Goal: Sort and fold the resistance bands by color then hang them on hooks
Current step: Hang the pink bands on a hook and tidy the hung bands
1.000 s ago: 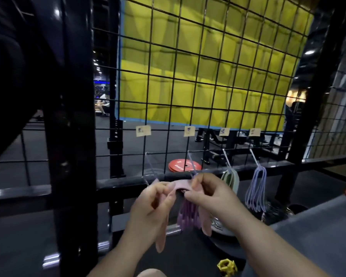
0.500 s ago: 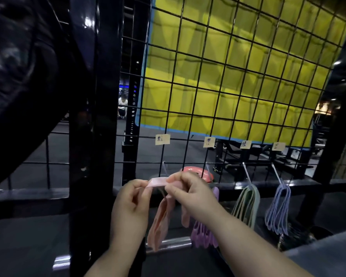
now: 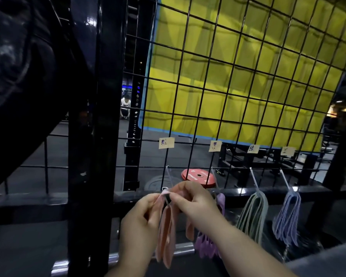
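Both my hands pinch a folded pink band (image 3: 166,230) at its top, right at the tip of the leftmost hook (image 3: 169,177) on the black wire grid (image 3: 238,92). My left hand (image 3: 141,218) holds the left side of the fold and my right hand (image 3: 196,203) holds the right side. The band's loops hang down between my hands. Purple bands (image 3: 206,246) hang on the second hook, partly hidden behind my right wrist. Green bands (image 3: 253,215) and lavender-blue bands (image 3: 288,216) hang on the two hooks to the right.
Small paper labels (image 3: 166,142) are stuck on the grid above each hook. A thick black post (image 3: 92,136) stands at the left. Behind the grid lie a red weight plate (image 3: 198,176) and a yellow mat. A chrome bar (image 3: 116,260) runs low.
My hands carried the pink band left, past the purple bands, up to the leftmost hook. The view has shifted left and closer to the grid.
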